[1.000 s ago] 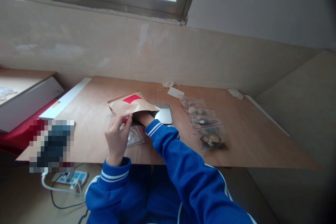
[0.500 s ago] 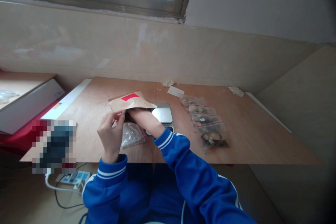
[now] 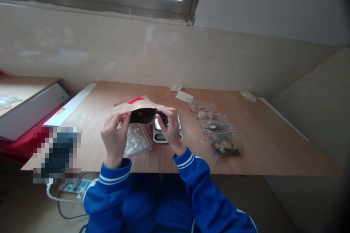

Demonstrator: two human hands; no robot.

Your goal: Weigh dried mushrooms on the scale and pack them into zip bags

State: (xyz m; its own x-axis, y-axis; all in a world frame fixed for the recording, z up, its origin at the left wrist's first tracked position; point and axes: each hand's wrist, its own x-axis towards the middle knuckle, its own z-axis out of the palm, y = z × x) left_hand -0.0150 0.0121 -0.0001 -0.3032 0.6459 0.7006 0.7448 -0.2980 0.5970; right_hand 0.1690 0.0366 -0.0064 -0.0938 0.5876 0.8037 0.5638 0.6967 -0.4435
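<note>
A brown kraft paper bag (image 3: 123,105) with a red label is held up above the table, its dark open mouth facing me. My left hand (image 3: 116,129) pinches the left end of the mouth between thumb and fingers. At the right end, my right hand (image 3: 171,125) is closed on the rim; a dark patch shows between its thumb and fingers, too unclear to name. Under and behind this hand sits a digital kitchen scale (image 3: 161,138), partly covered. Clear zip bags (image 3: 136,142) lie below the paper bag, left of the scale.
Several zip bags (image 3: 222,147) holding dark and pale dried pieces overlap in a row on the right. A white card (image 3: 184,96) and crumpled white scraps (image 3: 176,88) lie toward the wall. A blurred-out object (image 3: 58,154) is at the table's left front, above a power strip (image 3: 79,185).
My right hand has come out of the paper bag to the right end of its mouth. The mouth now gapes toward me, and more of the scale's front shows. The left hand keeps its hold.
</note>
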